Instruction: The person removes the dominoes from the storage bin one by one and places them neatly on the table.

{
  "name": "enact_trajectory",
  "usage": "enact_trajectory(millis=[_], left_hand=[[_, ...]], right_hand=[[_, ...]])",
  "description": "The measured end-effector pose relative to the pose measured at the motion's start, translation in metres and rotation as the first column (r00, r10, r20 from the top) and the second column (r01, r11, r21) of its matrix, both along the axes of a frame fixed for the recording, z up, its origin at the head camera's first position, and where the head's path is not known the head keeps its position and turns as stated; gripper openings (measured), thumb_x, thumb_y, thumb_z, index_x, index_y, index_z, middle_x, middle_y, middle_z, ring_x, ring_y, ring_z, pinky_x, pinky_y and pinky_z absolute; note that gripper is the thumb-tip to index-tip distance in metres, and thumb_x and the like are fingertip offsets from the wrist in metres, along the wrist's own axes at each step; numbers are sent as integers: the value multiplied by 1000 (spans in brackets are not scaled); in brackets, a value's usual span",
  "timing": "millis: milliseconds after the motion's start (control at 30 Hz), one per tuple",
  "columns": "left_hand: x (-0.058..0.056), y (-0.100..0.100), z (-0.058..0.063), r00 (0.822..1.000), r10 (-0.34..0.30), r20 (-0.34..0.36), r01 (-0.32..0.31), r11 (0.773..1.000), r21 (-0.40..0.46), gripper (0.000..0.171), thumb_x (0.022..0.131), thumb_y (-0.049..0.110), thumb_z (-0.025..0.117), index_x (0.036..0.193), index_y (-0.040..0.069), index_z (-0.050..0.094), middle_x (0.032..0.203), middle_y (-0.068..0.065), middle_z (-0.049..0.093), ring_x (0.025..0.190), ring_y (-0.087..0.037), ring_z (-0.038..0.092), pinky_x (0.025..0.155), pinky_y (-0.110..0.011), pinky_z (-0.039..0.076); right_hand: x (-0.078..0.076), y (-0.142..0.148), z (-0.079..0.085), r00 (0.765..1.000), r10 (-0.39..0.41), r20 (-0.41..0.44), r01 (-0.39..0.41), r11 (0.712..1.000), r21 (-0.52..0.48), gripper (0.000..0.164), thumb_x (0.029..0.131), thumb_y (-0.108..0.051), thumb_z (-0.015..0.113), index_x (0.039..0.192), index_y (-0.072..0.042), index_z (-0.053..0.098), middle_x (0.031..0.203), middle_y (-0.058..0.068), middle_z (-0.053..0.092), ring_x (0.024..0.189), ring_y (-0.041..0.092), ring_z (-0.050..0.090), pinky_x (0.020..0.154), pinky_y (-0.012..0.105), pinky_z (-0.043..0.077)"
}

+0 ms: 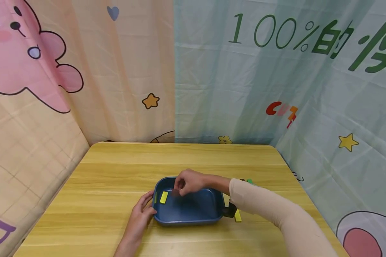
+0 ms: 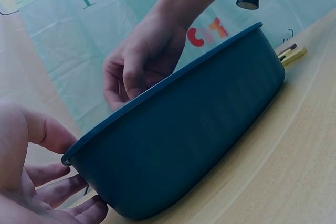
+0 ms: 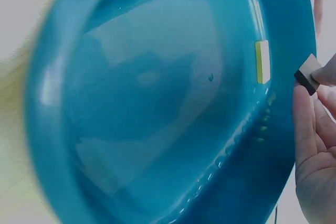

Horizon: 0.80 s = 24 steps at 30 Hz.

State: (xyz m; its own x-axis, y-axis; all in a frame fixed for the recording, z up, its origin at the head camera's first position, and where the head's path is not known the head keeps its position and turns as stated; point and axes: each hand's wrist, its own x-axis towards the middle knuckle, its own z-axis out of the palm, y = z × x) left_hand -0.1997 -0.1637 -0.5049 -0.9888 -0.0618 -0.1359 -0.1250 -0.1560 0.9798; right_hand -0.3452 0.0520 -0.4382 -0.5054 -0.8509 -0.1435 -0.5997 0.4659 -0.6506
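Note:
A blue rectangular basin (image 1: 196,210) stands on the table. Inside, near its left end, lies a yellow block (image 1: 163,197). My right hand (image 1: 190,180) is over the basin's left half and pinches a small dark brown block (image 3: 307,75) between thumb and fingers, apart from the yellow one. At the basin's left end, my left hand (image 1: 140,216) holds the wall, its thumb near the rim and its other fingers against the outside. In the left wrist view the basin's side wall (image 2: 178,129) hides the fingertips of the right hand.
Right of the basin, partly behind the right forearm, lie a yellow block (image 1: 238,216), a green block (image 1: 250,181) and a brown block (image 1: 242,179). The wooden table (image 1: 132,157) meets printed curtains (image 1: 212,89) at the back and sides.

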Motion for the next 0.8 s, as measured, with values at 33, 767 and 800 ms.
enact_trajectory(millis=[33, 767, 800], left_hand=[[0, 0, 0, 1000, -2, 1, 2, 1000, -5, 70, 86, -10, 52, 154, 0, 39, 156, -26, 39, 139, -42, 43, 90, -21, 48], [-1, 1, 0, 1000, 6, -9, -6, 1000, -9, 70, 86, -10, 53, 154, 0, 41, 156, -25, 40, 138, -41, 45, 89, -20, 48], [0, 0, 1, 1000, 8, -9, -8, 1000, -8, 69, 86, -10, 53, 153, 0, 41, 156, -25, 40, 137, -41, 45, 89, -20, 48]], right_hand=[[0, 3, 1, 1000, -16, 16, 16, 1000, -11, 13, 87, -3, 73, 99, -6, 76, 86, -3, 70, 75, 6, 62, 72, 21, 53], [27, 80, -1, 846, -428, 319, 505, 834, -222, 14, 89, 1, 65, 102, 3, 70, 87, 8, 70, 77, 22, 69, 72, 39, 60], [28, 83, -2, 836, -438, 330, 522, 821, -231, 14, 90, 1, 65, 103, 3, 70, 87, 8, 70, 78, 22, 69, 73, 40, 60]])
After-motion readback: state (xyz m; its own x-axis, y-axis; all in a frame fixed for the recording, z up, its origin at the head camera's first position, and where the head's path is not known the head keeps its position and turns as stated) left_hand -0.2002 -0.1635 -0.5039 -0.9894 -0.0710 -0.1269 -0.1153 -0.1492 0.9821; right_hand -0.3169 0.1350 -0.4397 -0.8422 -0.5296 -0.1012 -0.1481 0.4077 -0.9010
